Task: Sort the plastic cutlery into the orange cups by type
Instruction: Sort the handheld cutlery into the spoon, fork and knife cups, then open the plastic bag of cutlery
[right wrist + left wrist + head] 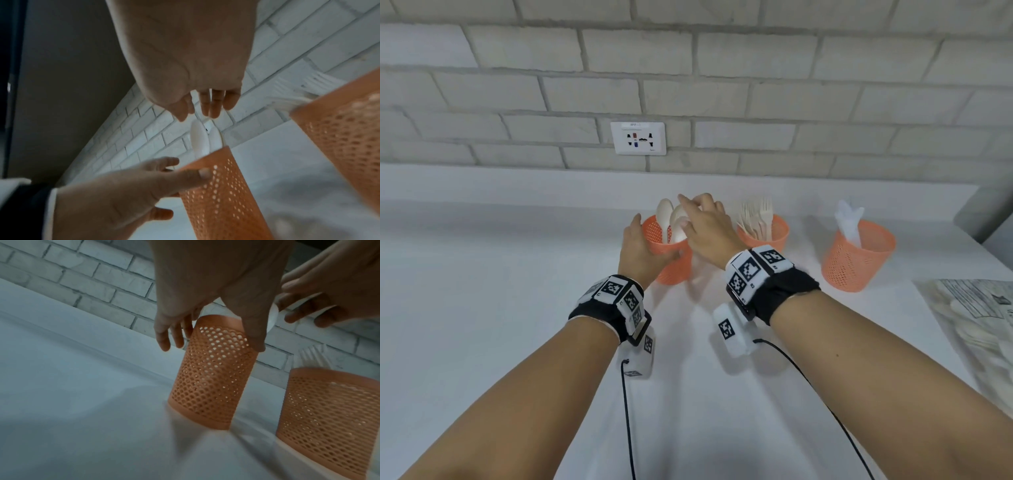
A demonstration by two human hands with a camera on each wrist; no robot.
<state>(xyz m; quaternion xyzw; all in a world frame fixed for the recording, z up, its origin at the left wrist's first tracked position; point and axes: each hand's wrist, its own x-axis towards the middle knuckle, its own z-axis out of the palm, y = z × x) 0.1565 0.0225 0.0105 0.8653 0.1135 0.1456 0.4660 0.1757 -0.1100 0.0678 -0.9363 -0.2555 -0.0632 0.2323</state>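
Three orange cups (858, 257) on our desk (482, 274). Our left hand (640, 246) grips the spoon cup (671, 253); our right hand (705, 226) hovers over its spoons (665, 212), fingers loose, holding nothing.

White-painted brick wall (756, 85) seen behind white surface (482, 274), grey mortar lines visible throughout. White multi-socket outlet plate (638, 138) mounted low on wall, just above surface's raised back edge. Flat clear plastic packet (976, 308) laid at right edge of surface. Dark grey panel (72, 65) shown beside brick in right wrist view. Scene lit evenly, soft shadows cast on surface.
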